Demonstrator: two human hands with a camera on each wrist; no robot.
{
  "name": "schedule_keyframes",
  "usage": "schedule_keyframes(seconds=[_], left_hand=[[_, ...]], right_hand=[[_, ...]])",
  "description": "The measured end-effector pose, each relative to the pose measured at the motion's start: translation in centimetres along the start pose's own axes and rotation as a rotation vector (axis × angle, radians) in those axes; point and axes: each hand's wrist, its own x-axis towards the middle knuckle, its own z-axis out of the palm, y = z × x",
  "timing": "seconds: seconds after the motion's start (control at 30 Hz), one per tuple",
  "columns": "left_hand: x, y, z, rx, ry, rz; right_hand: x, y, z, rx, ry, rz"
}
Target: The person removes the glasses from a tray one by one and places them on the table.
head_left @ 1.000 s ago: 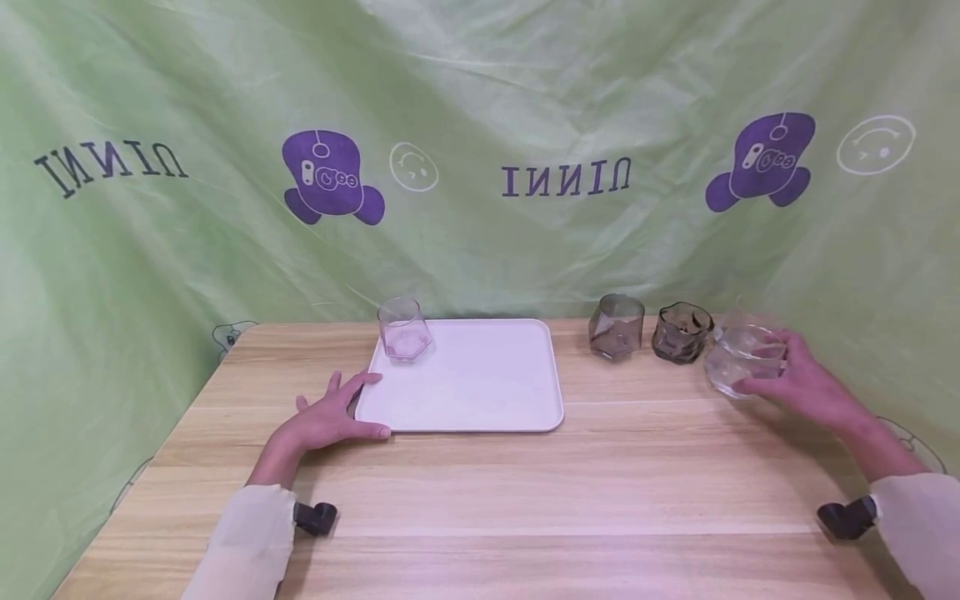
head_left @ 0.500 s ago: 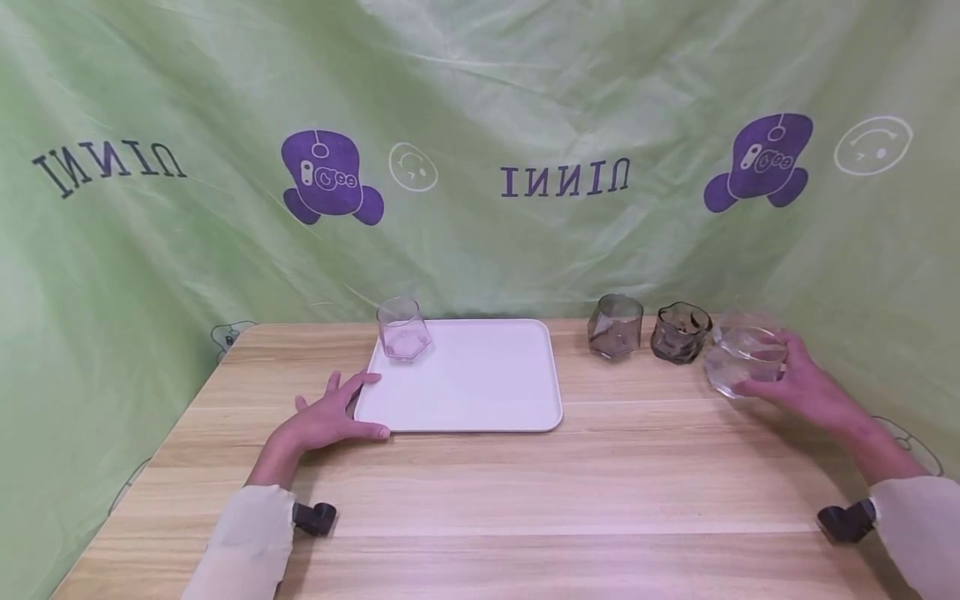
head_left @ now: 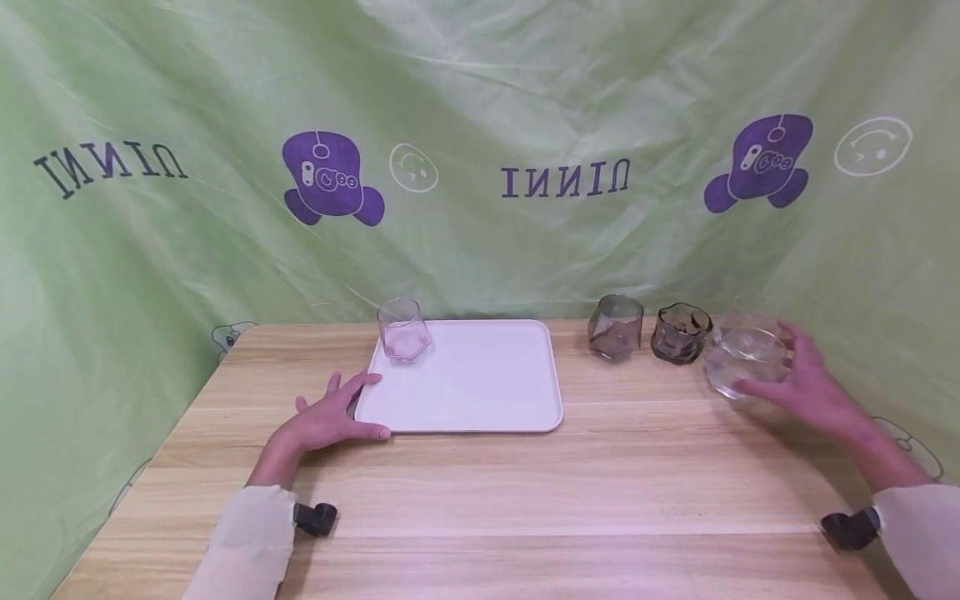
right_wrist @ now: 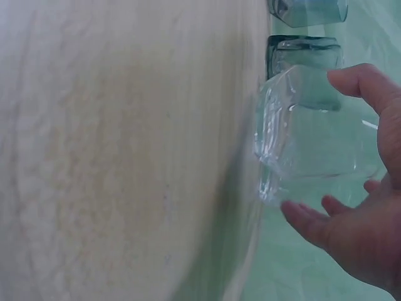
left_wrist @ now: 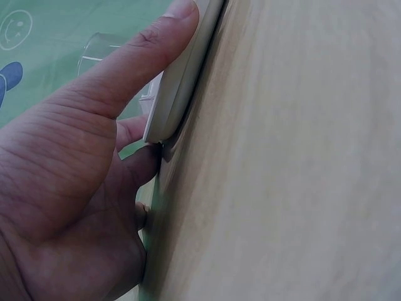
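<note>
At the near left corner of a white tray [head_left: 480, 383], my left hand [head_left: 326, 425] touches the edges with spread fingers. In the left wrist view the thumb [left_wrist: 150, 53] lies along the rim. A clear faceted glass [head_left: 405, 337] stands upright at the tray's back left corner. My right hand [head_left: 817, 392] is spread around the near side of another clear glass [head_left: 738, 367] on the table at the right. The right wrist view shows thumb and fingers standing off its wall [right_wrist: 313, 138]. Another clear glass seems to stand behind it, mostly hidden.
A smoky faceted glass [head_left: 615, 329] and a dark wavy glass [head_left: 681, 333] stand in a row left of the right-hand glass. The wooden table [head_left: 525, 508] ends at a green printed curtain [head_left: 480, 250] behind. Cables show beyond the side edges.
The fingers of my right hand have spread and let go of the clear glass, which stays in place. My left hand and the tray have not moved.
</note>
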Motion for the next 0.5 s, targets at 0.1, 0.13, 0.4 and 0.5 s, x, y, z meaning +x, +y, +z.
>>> schedule_keyframes(seconds=[0.1,0.13,0.4,0.5], left_hand=[[0.0,0.0,0.0,0.003,-0.001,0.0],[0.0,0.0,0.0,0.004,-0.001,0.0],[0.0,0.1,-0.1,-0.002,-0.001,0.001],[-0.1,0.1,-0.1,0.001,-0.002,0.0]], right_hand=[[0.1,-0.7,0.0,-0.005,0.085,-0.022],[0.1,-1.1,0.1,-0.013,0.121,-0.03],[0.0,-4.8,0.6,-0.07,0.314,-0.086],[0.1,-6.2,1.3,-0.111,0.34,-0.153]])
